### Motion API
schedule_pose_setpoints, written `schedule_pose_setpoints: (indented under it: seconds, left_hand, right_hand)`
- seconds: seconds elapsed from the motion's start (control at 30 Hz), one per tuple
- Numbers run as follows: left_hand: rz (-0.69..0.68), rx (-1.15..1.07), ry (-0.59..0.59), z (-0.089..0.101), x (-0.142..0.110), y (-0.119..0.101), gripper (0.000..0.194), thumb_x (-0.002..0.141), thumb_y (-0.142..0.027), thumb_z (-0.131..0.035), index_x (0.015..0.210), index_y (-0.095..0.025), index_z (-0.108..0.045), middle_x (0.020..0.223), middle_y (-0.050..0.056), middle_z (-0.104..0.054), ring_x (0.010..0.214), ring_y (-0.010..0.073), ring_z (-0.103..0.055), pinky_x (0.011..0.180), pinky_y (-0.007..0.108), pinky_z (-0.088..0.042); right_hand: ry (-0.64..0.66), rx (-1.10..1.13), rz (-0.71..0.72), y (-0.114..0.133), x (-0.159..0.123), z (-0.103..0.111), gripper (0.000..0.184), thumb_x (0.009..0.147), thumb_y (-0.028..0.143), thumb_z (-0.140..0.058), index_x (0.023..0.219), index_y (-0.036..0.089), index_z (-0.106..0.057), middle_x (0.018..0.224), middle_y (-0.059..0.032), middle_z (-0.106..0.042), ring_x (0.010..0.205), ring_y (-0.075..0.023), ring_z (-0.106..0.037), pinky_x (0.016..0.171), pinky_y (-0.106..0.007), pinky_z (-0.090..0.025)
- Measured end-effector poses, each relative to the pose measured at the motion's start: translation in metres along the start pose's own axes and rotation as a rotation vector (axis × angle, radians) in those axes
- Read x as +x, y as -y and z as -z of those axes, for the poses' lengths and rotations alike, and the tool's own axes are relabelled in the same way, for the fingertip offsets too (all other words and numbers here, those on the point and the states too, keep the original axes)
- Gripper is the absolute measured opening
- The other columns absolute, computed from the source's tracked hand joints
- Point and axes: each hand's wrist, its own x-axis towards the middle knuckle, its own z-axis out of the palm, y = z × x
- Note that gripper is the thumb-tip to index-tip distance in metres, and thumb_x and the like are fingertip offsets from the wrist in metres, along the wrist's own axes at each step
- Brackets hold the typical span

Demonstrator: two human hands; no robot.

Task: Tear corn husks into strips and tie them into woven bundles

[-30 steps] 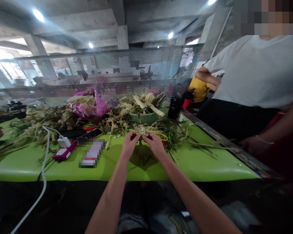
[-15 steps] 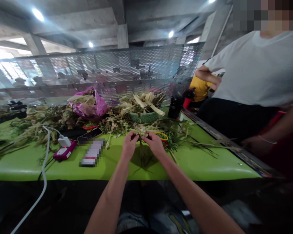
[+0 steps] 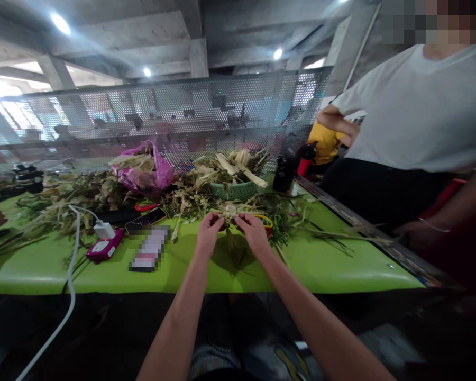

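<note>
A small bundle of dried, pale green plant strips (image 3: 229, 213) is pinched between my two hands above the green table (image 3: 325, 264). My left hand (image 3: 209, 230) grips its left side with thumb and fingers, and my right hand (image 3: 252, 228) grips the right side the same way. Loose ends of the bundle hang down between the wrists. Just right of my right hand lie scissors with yellow and red handles (image 3: 266, 221), partly hidden by it. The exact shape of the bundle is too small to make out.
Behind my hands stands a green basket (image 3: 238, 191) heaped with dry husks, beside a pink plastic bag (image 3: 162, 172). Phones, including a blurred one (image 3: 149, 248), and a magenta power socket (image 3: 105, 246) with a white cable lie left. A person in a white shirt (image 3: 420, 111) stands right.
My hands stay in nearly the same place, with a slight shift of the fingers around the bundle. At the far left edge another person's hand has come further into view.
</note>
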Motion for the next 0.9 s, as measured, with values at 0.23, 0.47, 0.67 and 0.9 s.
schedule_pose_setpoints:
  seconds: [0.23, 0.47, 0.67, 0.9]
  left_hand:
    - [0.030, -0.025, 0.012, -0.0004, 0.0005, 0.0024, 0.026, 0.064, -0.032, -0.072, 0.080, -0.018, -0.057, 0.068, -0.003, -0.058, 0.061, 0.0099, -0.056, 0.063, 0.025, -0.049]
    - [0.094, -0.024, 0.080, 0.0007, -0.0017, -0.0009, 0.033, 0.065, -0.039, -0.074, 0.087, -0.018, -0.061, 0.075, 0.000, -0.063, 0.062, 0.0099, -0.059, 0.062, 0.024, -0.049]
    - [0.153, 0.009, 0.140, -0.0015, -0.0035, -0.0002, 0.037, 0.061, -0.038, -0.078, 0.087, -0.016, -0.063, 0.081, 0.003, -0.066, 0.069, 0.0122, -0.060, 0.062, 0.024, -0.047]
    - [0.148, -0.030, 0.106, -0.0019, -0.0005, 0.0026, 0.035, 0.055, -0.029, -0.081, 0.082, -0.015, -0.063, 0.071, 0.001, -0.064, 0.064, 0.0107, -0.057, 0.062, 0.023, -0.046]
  right_hand:
    - [-0.042, 0.017, -0.014, -0.0018, 0.0004, 0.0014, 0.025, 0.071, 0.045, -0.066, 0.068, 0.021, -0.062, 0.063, 0.0001, -0.058, 0.061, -0.0166, -0.050, 0.059, -0.028, -0.039]
    - [0.016, 0.116, -0.046, -0.0002, -0.0002, -0.0007, 0.035, 0.067, 0.052, -0.069, 0.075, 0.019, -0.065, 0.069, -0.0007, -0.062, 0.063, -0.0162, -0.053, 0.062, -0.029, -0.043]
    - [-0.033, 0.152, -0.055, 0.0006, -0.0005, 0.0000, 0.038, 0.065, 0.056, -0.070, 0.073, 0.019, -0.064, 0.064, 0.0009, -0.059, 0.059, -0.0138, -0.050, 0.057, -0.027, -0.041]
    - [-0.019, 0.143, -0.057, 0.0004, 0.0003, 0.0005, 0.033, 0.066, 0.052, -0.071, 0.072, 0.019, -0.065, 0.066, 0.0003, -0.061, 0.061, -0.0146, -0.051, 0.058, -0.027, -0.040]
